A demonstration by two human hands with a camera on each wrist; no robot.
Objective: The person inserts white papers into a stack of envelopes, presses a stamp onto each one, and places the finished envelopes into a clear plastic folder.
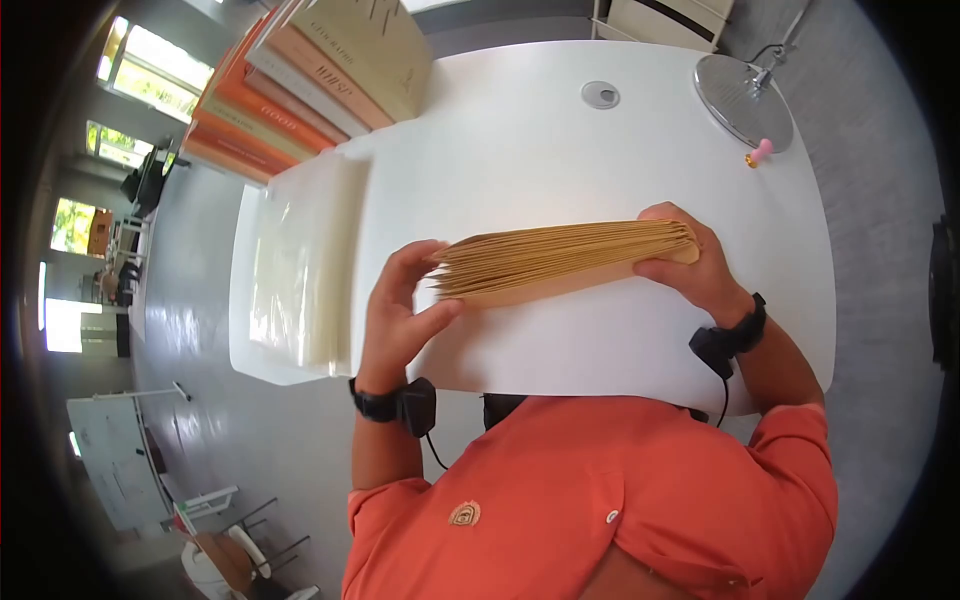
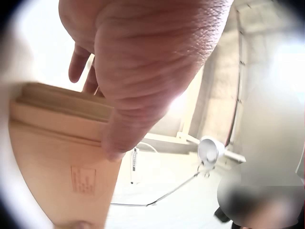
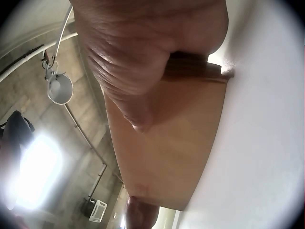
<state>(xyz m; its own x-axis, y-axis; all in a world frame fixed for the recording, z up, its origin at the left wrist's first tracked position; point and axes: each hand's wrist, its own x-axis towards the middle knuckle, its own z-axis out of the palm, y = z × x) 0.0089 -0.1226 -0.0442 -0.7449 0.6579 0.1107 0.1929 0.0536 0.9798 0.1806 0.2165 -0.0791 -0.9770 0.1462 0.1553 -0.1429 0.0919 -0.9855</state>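
A thick stack of brown kraft envelopes [image 1: 565,262] stands on its long edge over the white table, between both hands. My left hand [image 1: 393,312] grips its left end, thumb on the near face and fingers on the far side. There the edges spread apart a little. At the other end my right hand [image 1: 697,262] holds the stack the same way, and the layers lie tighter together. In the left wrist view a small red printed stamp [image 2: 83,180] shows on the outer envelope. The right thumb [image 3: 138,117] presses flat on that face in the right wrist view.
Clear plastic sleeves [image 1: 300,265] lie in a pile at the table's left. Behind them stands a row of books [image 1: 310,85]. A lamp's round base [image 1: 740,100] with a small pink object [image 1: 760,152] beside it sits at the back right, near a cable grommet [image 1: 600,95].
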